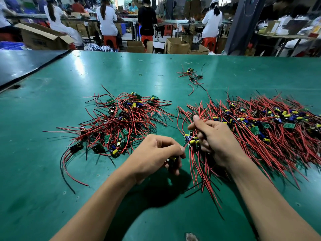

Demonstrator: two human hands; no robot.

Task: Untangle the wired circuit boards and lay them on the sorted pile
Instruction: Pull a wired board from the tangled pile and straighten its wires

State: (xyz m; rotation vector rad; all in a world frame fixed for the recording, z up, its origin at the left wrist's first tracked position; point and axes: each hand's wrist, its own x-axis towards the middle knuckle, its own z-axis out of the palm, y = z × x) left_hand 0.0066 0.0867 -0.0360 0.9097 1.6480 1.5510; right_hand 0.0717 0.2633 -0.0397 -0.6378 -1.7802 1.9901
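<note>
Beside sorted pile [260, 134] — tangled boards [119, 122]

Green table [43, 153]; workbenches [175, 22], perhaps a pillar [241, 26].

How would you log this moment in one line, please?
left hand: holds board | right hand: holds wired boards | sorted pile: right

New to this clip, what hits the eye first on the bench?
Two heaps of red-wired circuit boards on the green table: a tangled heap centre-left, a larger pile with wires fanned alike on the right. In front, the left hand grips one board and the right hand a bundle of boards.
</note>
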